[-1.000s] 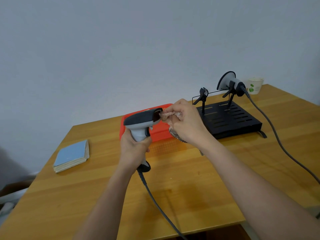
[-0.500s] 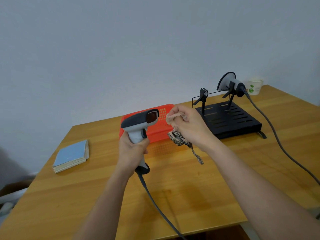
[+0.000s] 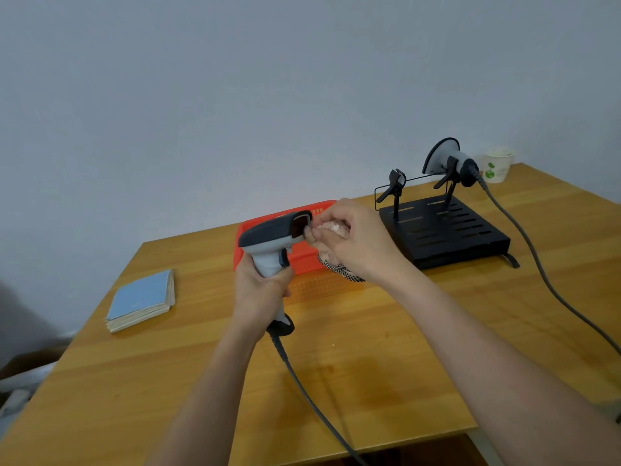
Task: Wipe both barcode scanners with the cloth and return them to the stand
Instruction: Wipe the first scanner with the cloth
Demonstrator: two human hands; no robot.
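My left hand [image 3: 262,290] grips the handle of a grey and black barcode scanner [image 3: 272,238], held upright above the table with its window facing right. My right hand [image 3: 353,243] holds a bunched cloth [image 3: 331,228] and presses it against the scanner's window; a checked end of the cloth hangs below the hand. A second scanner [image 3: 448,161] rests in the right clip of the black stand [image 3: 443,230] at the back right. The stand's left clip [image 3: 395,183] holds nothing.
A red plastic basket [image 3: 302,257] sits behind my hands. A blue booklet [image 3: 142,299] lies at the left. A paper cup [image 3: 497,163] stands at the back right corner. Grey cables [image 3: 537,264] trail from both scanners across the wooden table [image 3: 386,364].
My right hand had pulled the cloth away from the scanner half a second ago; now it has brought the cloth back against the window. The left hand tilted the scanner slightly.
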